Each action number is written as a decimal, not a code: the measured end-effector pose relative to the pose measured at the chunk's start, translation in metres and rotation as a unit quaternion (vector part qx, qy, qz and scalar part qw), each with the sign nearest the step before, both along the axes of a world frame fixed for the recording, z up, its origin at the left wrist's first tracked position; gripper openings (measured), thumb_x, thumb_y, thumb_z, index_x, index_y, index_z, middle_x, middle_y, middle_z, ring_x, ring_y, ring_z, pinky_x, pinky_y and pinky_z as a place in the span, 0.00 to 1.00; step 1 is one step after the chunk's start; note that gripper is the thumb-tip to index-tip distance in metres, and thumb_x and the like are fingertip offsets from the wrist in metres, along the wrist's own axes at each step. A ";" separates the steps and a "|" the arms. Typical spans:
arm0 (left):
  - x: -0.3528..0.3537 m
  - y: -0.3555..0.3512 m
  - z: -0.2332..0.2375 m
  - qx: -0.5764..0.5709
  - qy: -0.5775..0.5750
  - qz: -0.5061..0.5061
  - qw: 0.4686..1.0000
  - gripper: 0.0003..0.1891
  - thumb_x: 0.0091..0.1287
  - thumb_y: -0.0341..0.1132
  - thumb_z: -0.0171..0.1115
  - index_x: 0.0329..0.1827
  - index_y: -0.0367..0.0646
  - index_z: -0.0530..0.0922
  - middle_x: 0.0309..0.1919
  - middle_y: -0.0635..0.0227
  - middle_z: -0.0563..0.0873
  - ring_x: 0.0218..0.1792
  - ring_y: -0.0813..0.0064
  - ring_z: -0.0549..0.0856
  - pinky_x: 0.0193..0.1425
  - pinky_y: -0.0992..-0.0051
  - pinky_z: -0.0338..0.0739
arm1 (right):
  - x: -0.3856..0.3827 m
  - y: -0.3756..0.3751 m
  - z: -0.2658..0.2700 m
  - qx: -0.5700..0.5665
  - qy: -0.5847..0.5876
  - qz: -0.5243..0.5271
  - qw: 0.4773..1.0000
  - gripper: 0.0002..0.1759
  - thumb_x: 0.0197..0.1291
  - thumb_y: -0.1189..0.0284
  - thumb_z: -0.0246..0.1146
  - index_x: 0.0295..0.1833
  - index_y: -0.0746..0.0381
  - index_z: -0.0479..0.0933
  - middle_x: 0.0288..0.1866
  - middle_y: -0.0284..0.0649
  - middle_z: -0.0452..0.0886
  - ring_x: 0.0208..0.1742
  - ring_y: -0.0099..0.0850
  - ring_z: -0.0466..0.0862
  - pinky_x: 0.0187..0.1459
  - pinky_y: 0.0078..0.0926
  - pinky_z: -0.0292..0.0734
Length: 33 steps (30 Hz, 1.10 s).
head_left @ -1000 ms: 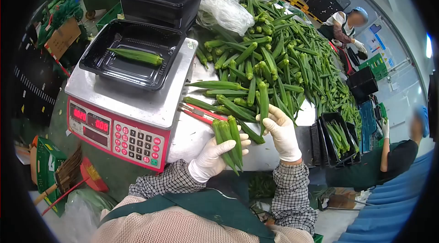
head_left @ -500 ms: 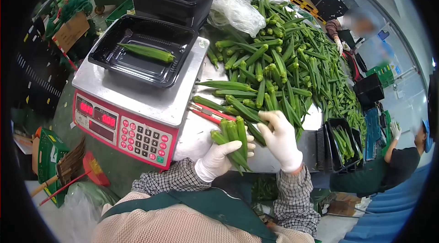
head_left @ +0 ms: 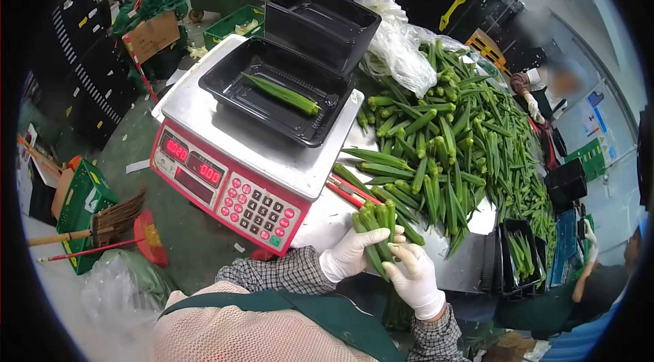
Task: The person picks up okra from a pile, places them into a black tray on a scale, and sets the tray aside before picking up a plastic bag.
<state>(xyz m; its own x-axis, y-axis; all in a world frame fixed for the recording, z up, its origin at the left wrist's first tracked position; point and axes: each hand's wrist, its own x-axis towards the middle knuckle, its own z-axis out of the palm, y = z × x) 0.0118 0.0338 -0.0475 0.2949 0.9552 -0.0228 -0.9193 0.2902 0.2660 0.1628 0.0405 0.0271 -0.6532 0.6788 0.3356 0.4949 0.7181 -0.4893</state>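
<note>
Gloved in white, my left hand is closed around a small bunch of okra, held upright beside the scale's right corner. My right hand touches the lower right side of this bunch, its fingers bent and partly apart. One okra pod lies in a black tray on the red and silver scale. Beyond my hands is a big okra pile. Red-handled scissors lie between the scale and the pile.
Stacked black trays stand behind the scale. A clear plastic bag rests at the pile's edge. To the right is a black tray with okra. Two people are at the far right, one with gloved hands. A broom stands at left.
The view has turned, so the scale and pile appear further right. My right hand has come from above the pile's edge to the bunch in my left hand.
</note>
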 end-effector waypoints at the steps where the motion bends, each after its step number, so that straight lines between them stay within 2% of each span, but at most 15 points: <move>1: -0.001 0.000 -0.003 0.005 -0.006 -0.015 1.000 0.21 0.62 0.35 0.62 0.56 0.36 0.71 0.48 0.61 0.79 0.50 0.68 0.80 0.55 0.69 0.77 | 0.002 -0.001 0.008 -0.007 0.012 -0.009 1.000 0.18 0.45 0.75 0.69 0.45 0.62 0.77 0.34 0.41 0.79 0.34 0.41 0.79 0.37 0.32 0.75; 3: -0.006 -0.006 0.011 -0.010 0.032 -0.008 0.999 0.17 0.62 0.35 0.61 0.52 0.36 0.73 0.44 0.63 0.81 0.45 0.69 0.82 0.53 0.71 0.78 | 0.004 -0.001 0.038 -0.025 0.039 -0.033 0.998 0.19 0.44 0.75 0.70 0.45 0.62 0.77 0.34 0.41 0.79 0.33 0.41 0.79 0.36 0.33 0.75; 5: -0.005 -0.011 0.017 0.065 0.093 0.026 0.993 0.17 0.61 0.34 0.61 0.51 0.35 0.73 0.43 0.63 0.81 0.44 0.71 0.82 0.50 0.72 0.78 | -0.016 -0.002 0.080 0.077 -0.018 0.010 0.997 0.15 0.45 0.71 0.70 0.41 0.59 0.78 0.34 0.40 0.79 0.32 0.38 0.79 0.33 0.33 0.75; 7: -0.004 -0.020 0.036 0.197 0.389 0.118 0.892 0.14 0.58 0.29 0.61 0.47 0.33 0.75 0.41 0.63 0.81 0.41 0.73 0.82 0.47 0.72 0.78 | -0.058 -0.016 0.141 0.128 -0.168 0.146 0.966 0.16 0.44 0.68 0.67 0.42 0.59 0.78 0.32 0.39 0.78 0.29 0.37 0.77 0.28 0.33 0.71; 8: -0.006 -0.026 0.046 0.202 0.392 0.104 0.892 0.16 0.59 0.29 0.61 0.49 0.34 0.73 0.43 0.63 0.80 0.44 0.72 0.81 0.49 0.72 0.76 | -0.076 -0.027 0.144 0.091 -0.249 0.144 0.953 0.12 0.43 0.67 0.64 0.37 0.58 0.78 0.28 0.38 0.77 0.27 0.34 0.77 0.27 0.31 0.70; 9: -0.011 -0.032 0.055 0.203 0.394 0.091 0.892 0.18 0.59 0.29 0.60 0.52 0.35 0.71 0.46 0.62 0.79 0.46 0.72 0.80 0.52 0.72 0.75 | -0.092 -0.038 0.143 0.206 -0.060 0.173 0.961 0.05 0.39 0.71 0.59 0.25 0.59 0.74 0.21 0.38 0.74 0.20 0.34 0.76 0.22 0.30 0.69; 13: -0.047 -0.072 0.085 0.184 0.397 0.032 0.899 0.26 0.61 0.29 0.59 0.63 0.39 0.64 0.56 0.62 0.74 0.56 0.70 0.76 0.62 0.71 0.69 | -0.117 -0.066 0.166 0.309 -0.056 0.234 0.920 0.05 0.40 0.70 0.60 0.25 0.59 0.74 0.21 0.38 0.74 0.22 0.34 0.77 0.23 0.30 0.70; 15: -0.077 -0.090 0.102 0.021 0.187 0.106 0.976 0.28 0.55 0.22 0.62 0.61 0.38 0.65 0.55 0.61 0.75 0.57 0.72 0.75 0.62 0.71 0.69 | -0.115 -0.068 0.174 0.332 -0.060 0.237 0.911 0.05 0.41 0.70 0.60 0.25 0.59 0.74 0.22 0.38 0.74 0.22 0.34 0.77 0.24 0.30 0.70; 16: -0.091 -0.093 0.113 0.057 0.309 0.193 0.930 0.28 0.54 0.22 0.62 0.61 0.37 0.66 0.54 0.60 0.76 0.55 0.71 0.76 0.60 0.71 0.70 | -0.112 -0.068 0.176 0.342 -0.059 0.237 0.907 0.05 0.41 0.70 0.60 0.25 0.59 0.74 0.22 0.38 0.74 0.23 0.34 0.77 0.25 0.30 0.71; 18: -0.119 -0.085 0.140 0.125 0.522 0.347 0.769 0.28 0.52 0.21 0.62 0.59 0.36 0.68 0.51 0.60 0.78 0.51 0.69 0.78 0.56 0.72 0.73 | -0.108 -0.065 0.181 0.362 -0.054 0.231 0.902 0.05 0.42 0.70 0.61 0.25 0.59 0.75 0.22 0.38 0.74 0.23 0.35 0.77 0.26 0.31 0.71; 21: -0.157 -0.047 0.175 0.222 0.726 0.508 0.408 0.28 0.48 0.21 0.63 0.57 0.35 0.71 0.48 0.58 0.81 0.46 0.65 0.81 0.49 0.73 0.77 | -0.096 -0.047 0.192 0.397 -0.055 0.190 0.896 0.05 0.43 0.70 0.61 0.25 0.58 0.75 0.23 0.38 0.74 0.24 0.35 0.77 0.27 0.31 0.72; 25: -0.217 0.018 0.203 0.412 0.843 0.293 0.182 0.30 0.48 0.26 0.68 0.58 0.36 0.70 0.50 0.55 0.79 0.50 0.57 0.79 0.55 0.66 0.74 | -0.074 0.017 0.191 0.418 -0.089 0.028 0.904 0.05 0.44 0.69 0.62 0.26 0.58 0.75 0.23 0.38 0.74 0.26 0.35 0.78 0.29 0.31 0.72; 28: -0.234 0.049 0.195 0.330 0.906 0.070 0.255 0.36 0.45 0.27 0.70 0.62 0.40 0.68 0.56 0.54 0.75 0.59 0.57 0.73 0.64 0.67 0.66 | -0.065 0.082 0.131 0.288 -0.195 -0.005 0.938 0.05 0.49 0.70 0.61 0.27 0.59 0.75 0.27 0.39 0.76 0.29 0.36 0.79 0.32 0.33 0.75; 29: -0.236 0.049 0.196 0.346 0.893 0.091 0.272 0.36 0.45 0.27 0.70 0.62 0.39 0.68 0.57 0.54 0.74 0.60 0.57 0.72 0.65 0.67 0.65 | -0.066 0.091 0.112 0.214 -0.242 0.002 0.946 0.07 0.53 0.70 0.62 0.36 0.61 0.78 0.30 0.41 0.77 0.35 0.40 0.80 0.37 0.37 0.75; 33: -0.217 0.026 0.212 0.398 0.822 0.190 0.360 0.32 0.46 0.28 0.70 0.59 0.37 0.72 0.58 0.54 0.74 0.60 0.59 0.74 0.64 0.68 0.66 | -0.083 0.132 0.039 0.109 -0.252 -0.002 0.962 0.09 0.53 0.73 0.60 0.40 0.61 0.79 0.36 0.43 0.79 0.40 0.43 0.81 0.41 0.37 0.76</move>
<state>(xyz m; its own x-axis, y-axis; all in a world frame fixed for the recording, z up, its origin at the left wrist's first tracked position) -0.2048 0.0602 0.1645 0.3515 0.8168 0.4574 0.7379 -0.5424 0.4016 0.0796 0.1721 0.0660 -0.7680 0.6306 0.1120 0.6323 0.7744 -0.0242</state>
